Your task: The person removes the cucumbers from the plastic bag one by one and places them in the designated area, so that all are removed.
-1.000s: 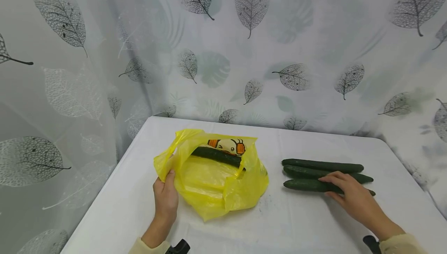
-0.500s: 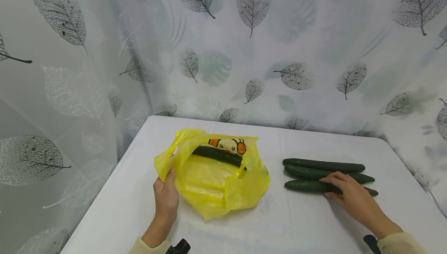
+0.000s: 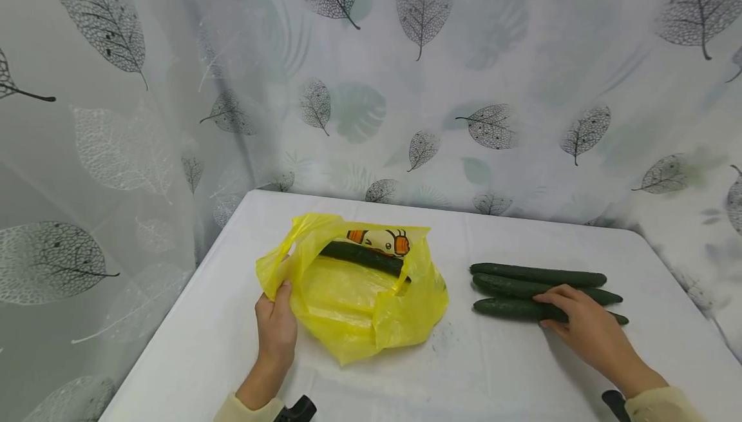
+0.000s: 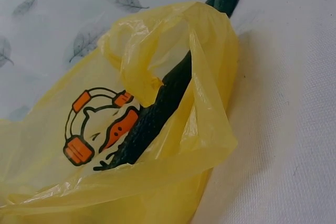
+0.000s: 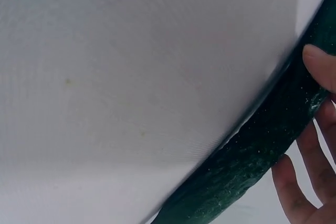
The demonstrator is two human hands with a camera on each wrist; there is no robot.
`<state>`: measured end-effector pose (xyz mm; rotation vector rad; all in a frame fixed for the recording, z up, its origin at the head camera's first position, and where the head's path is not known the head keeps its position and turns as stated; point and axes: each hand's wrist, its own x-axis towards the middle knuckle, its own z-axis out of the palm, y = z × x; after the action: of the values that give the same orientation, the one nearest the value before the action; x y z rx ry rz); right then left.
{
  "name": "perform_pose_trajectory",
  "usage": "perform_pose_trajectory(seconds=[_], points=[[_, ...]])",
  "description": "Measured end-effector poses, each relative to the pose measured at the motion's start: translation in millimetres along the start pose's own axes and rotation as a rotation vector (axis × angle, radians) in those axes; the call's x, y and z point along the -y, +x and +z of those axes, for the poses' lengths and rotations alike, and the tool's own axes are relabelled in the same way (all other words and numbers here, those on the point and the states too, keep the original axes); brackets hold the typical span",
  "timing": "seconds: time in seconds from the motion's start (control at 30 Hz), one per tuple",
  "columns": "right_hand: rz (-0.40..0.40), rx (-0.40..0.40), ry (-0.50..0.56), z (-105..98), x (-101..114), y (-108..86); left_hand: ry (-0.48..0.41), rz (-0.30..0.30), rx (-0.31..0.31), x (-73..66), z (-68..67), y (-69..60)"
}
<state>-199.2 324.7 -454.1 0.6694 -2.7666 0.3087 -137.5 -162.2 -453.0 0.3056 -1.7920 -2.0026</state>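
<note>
My left hand (image 3: 277, 328) grips the left rim of a yellow plastic bag (image 3: 342, 293), whose mouth gapes toward me. Inside the bag lies a dark green cucumber (image 3: 362, 256), seen also in the left wrist view, where the hand itself is out of sight. To the right, my right hand (image 3: 594, 332) holds the nearest of three cucumbers (image 3: 507, 308) on the table. In the right wrist view its thumb (image 5: 321, 69) is on one side of that cucumber (image 5: 247, 150), with fingers (image 5: 294, 190) on the other.
Two more cucumbers, a far one (image 3: 539, 275) and a middle one (image 3: 504, 287), lie side by side just behind the held one. A white cloth covers the table (image 3: 440, 383). Leaf-patterned curtain (image 3: 371, 87) rises along the back and left edges.
</note>
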Motion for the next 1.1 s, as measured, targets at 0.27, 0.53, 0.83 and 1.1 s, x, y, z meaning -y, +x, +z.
perform_pose_trajectory(seconds=[0.27,0.53,0.83,1.1], points=[[0.1,0.038,0.088,-13.3,13.3,5.8,0.015,0.015,0.004,-0.8,0.7,0.1],[0.02,-0.083,0.115,-18.3,52.8,32.2,0.005,0.033,0.01,-0.3,1.1,-0.1],[-0.15,-0.148,0.169,-20.1,119.1,75.4,0.014,-0.002,-0.004,-0.8,1.1,-0.4],[-0.312,-0.167,0.251,-19.5,183.5,109.8,0.021,-0.017,0.0,-1.2,1.3,-0.5]])
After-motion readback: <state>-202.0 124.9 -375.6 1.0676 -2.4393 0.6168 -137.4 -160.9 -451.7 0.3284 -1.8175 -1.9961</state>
